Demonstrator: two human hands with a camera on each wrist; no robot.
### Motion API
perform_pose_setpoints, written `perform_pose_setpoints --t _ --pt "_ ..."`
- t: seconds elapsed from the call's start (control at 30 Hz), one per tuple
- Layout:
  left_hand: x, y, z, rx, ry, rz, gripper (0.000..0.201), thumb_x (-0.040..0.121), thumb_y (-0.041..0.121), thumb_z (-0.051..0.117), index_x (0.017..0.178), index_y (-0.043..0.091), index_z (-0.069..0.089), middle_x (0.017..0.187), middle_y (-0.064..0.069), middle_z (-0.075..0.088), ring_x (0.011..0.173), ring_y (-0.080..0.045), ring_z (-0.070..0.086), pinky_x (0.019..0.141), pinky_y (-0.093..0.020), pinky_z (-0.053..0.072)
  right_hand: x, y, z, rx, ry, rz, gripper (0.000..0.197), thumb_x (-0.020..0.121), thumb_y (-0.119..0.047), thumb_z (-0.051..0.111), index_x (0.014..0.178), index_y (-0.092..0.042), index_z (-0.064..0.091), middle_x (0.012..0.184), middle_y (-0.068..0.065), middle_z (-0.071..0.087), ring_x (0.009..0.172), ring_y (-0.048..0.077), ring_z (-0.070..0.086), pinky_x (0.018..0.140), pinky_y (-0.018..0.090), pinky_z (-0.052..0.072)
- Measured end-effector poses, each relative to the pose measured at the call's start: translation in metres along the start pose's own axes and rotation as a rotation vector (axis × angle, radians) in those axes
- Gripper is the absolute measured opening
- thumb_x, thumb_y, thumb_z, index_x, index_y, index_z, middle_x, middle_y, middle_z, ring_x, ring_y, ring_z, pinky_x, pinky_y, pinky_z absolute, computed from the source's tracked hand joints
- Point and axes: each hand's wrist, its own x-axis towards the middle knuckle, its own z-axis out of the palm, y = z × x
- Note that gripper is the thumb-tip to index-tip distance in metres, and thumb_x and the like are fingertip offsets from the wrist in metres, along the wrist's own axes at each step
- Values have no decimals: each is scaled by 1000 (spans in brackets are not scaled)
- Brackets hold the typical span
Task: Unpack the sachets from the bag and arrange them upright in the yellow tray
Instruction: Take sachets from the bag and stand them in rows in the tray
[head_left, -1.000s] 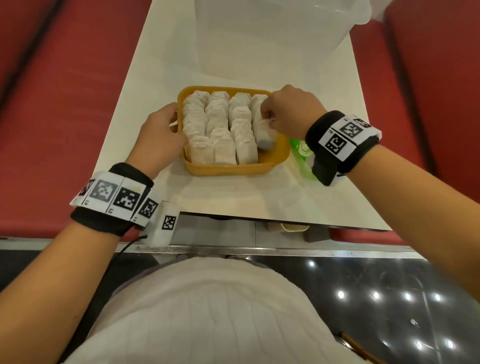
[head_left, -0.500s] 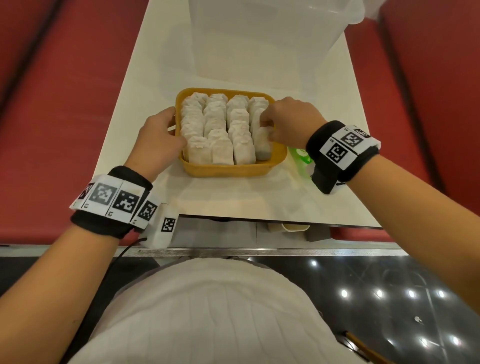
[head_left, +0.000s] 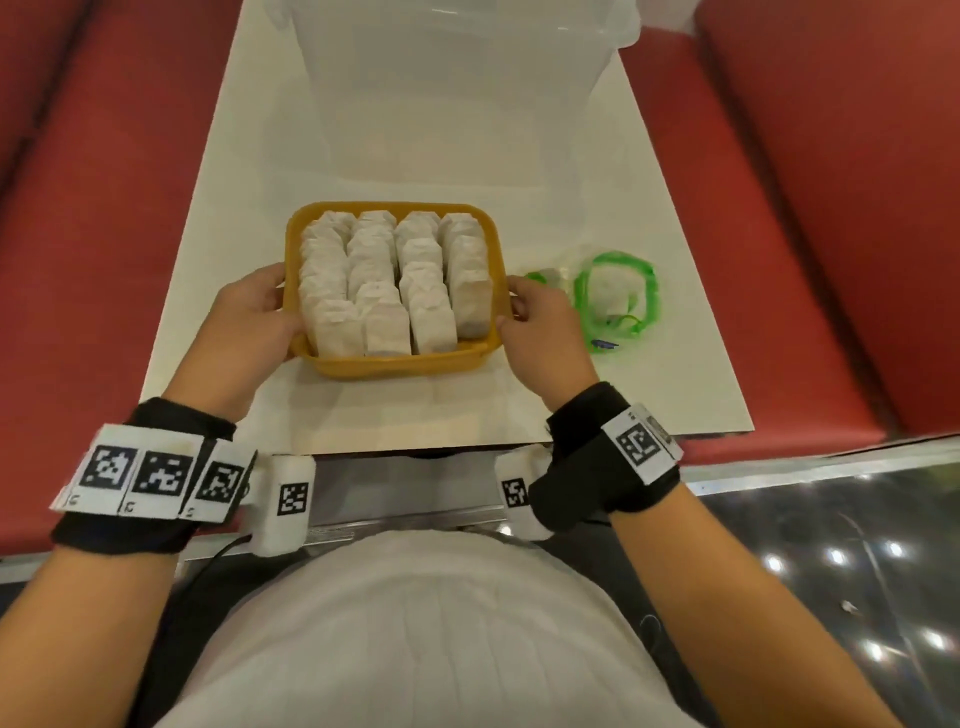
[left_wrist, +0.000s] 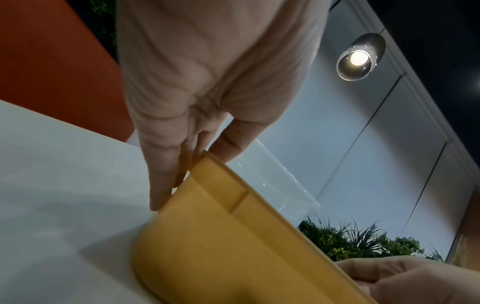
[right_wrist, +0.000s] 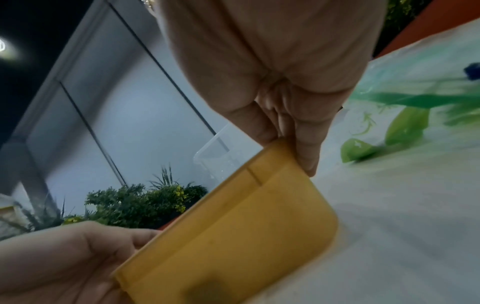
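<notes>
While both hands clasp it from opposite sides, the tray (head_left: 395, 364) sits on the white table (head_left: 467, 171), near the table's front edge & roughly mid-width. Left hand (head_left: 249, 317) grips the tray's left wall: thumb hooked over the rim, fingers (left_wrist: 161, 181) pressed down the outer wall, tips at the table. Right hand (head_left: 540, 332) does the same on the tray's right wall, thumb at the rim, fingers (right_wrist: 309, 148) down the outside. Sachets (head_left: 395, 280), white paper, fill the tray in four rows running front to back, all upright & packed tight against each other; the front ones reach nearly to the tray's near wall. Bag (head_left: 615, 301), clear plastic w/ green print, lies crumpled & flat on the table right of the tray, just beyond the right hand; can't tell if anything's left inside. Clear bin (head_left: 447, 67) stands behind the tray at the table's far end. Red seats (head_left: 831, 208) flank the table on both sides. Each wrist wears a black band w/ marker tags.
</notes>
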Motion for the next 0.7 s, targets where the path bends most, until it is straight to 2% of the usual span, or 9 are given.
perform_pose_setpoints --t 0.13,0.2,0.23,0.3,0.37,0.43,0.53,0.63,0.7 --pt "1 1 0 14 21 -36 39 89 0 53 109 32 63 107 3 70 101 -15 66 86 -35 53 -9 -2 -6 113 -48 17 31 87 1 54 116 -5 64 110 11 69 105 21 65 93 40 53" --pt "5 1 3 108 79 -58 43 88 11 58 128 28 57 130 -4 60 120 -22 56 101 -44 46 -9 0 -27 136 35 27 36 88 -4 59 123 -5 60 116 9 67 108 15 63 96 35 51" --pt "6 1 4 200 148 -51 55 89 15 59 141 26 46 143 -5 49 131 -23 46 107 -47 40 -9 2 -41 126 108 -10 34 88 -6 60 121 -6 62 112 7 67 105 14 63 95 33 52" --pt "2 10 14 370 258 59 64 91 17 56 150 24 31 153 -6 36 140 -23 34 113 -46 33 -11 9 -71 62 260 -85 26 88 -7 58 113 -9 66 104 1 69 97 12 65 91 28 52" --pt "-10 30 34 446 289 266 57 91 12 52 146 23 38 149 -4 41 137 -19 36 113 -41 32 -9 22 -94 -56 359 -103 23 90 -6 55 108 -9 68 102 0 69 94 11 63 89 24 51" --pt "-24 52 66 410 189 408 48 91 11 52 136 27 52 140 3 50 128 -10 44 110 -35 37 -1 40 -107 -223 309 -66 27 93 -6 51 115 -7 65 113 4 67 103 15 60 95 25 45" --pt "-39 72 132 350 -100 482 37 90 14 56 123 29 63 124 10 57 110 -9 54 100 -27 41 6 60 -108 -479 36 -73 31 98 -12 45 125 -4 59 127 13 61 117 27 55 100 31 40" --pt "-33 61 198 494 -294 415 41 89 28 57 130 32 56 134 -4 50 124 -21 47 104 -30 38 -1 69 -105 -551 -98 -162 30 98 -13 41 118 -3 60 112 17 65 101 33 61 86 43 47" --pt "-23 48 226 592 -313 278 50 92 26 53 141 33 45 143 -15 38 130 -32 42 105 -32 34 -10 74 -106 -564 -145 -201 27 95 -9 40 112 -3 61 104 15 66 91 32 62 78 44 49"
